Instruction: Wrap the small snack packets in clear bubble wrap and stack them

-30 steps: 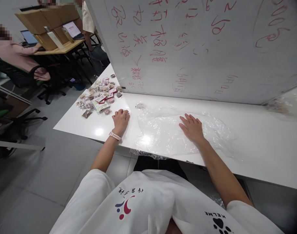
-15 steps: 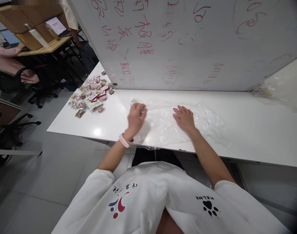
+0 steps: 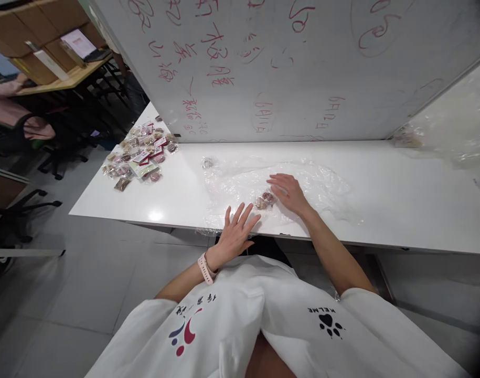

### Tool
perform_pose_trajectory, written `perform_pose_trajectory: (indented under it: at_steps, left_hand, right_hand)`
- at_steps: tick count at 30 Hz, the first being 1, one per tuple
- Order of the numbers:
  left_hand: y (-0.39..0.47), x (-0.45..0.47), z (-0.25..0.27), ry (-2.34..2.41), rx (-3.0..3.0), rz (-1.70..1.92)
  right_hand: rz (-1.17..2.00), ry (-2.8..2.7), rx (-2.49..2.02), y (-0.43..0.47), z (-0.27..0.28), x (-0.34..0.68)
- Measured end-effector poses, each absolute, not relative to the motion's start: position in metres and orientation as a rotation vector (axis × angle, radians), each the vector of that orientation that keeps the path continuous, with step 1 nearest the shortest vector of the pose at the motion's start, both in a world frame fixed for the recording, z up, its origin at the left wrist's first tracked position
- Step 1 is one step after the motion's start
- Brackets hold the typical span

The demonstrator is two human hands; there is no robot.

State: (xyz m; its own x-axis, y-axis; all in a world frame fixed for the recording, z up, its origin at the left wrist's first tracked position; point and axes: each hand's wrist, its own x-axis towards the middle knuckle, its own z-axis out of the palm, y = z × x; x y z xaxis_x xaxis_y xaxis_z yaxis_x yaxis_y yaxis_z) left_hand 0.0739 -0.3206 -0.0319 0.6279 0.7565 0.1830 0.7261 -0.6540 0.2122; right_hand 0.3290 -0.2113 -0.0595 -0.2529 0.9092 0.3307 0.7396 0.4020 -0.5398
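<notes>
A thin clear plastic bag or sheet (image 3: 235,185) lies flattened and wrinkled on the white table (image 3: 413,199). Two small brownish wrapped packets (image 3: 264,200) rest at the plastic between my hands; whether they are on it or under it I cannot tell. My left hand (image 3: 236,232), with a pink wristband, is open at the table's front edge, fingers spread over the plastic. My right hand (image 3: 289,192) is open too, its fingers stretched out beside the packets. A small crumpled clear piece (image 3: 207,163) shows at the plastic's far left corner.
Many small wrapped packets (image 3: 145,152) are heaped at the table's left end. A whiteboard (image 3: 240,73) with red writing stands along the back. More clear plastic (image 3: 452,131) sits at the far right. A person in pink (image 3: 15,107) sits at a desk on the left.
My left hand has come toward me and to the right, and its fingers have spread. The brown packets now show between my hands. My right hand has shifted slightly.
</notes>
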Motion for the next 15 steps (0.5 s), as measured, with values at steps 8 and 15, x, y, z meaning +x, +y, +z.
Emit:
perform_pose_trajectory:
  at_steps: [8,15]
  left_hand:
    - [-0.312,0.037,-0.03,1.592,2.402,0.89]
    - [-0.211,0.081,0.012,1.654,2.431,0.844]
  right_hand:
    - [0.579,-2.315,-1.304,-0.248,-0.064,0.316]
    - [0.851,-2.428,-1.201,-0.243,-0.054,0.331]
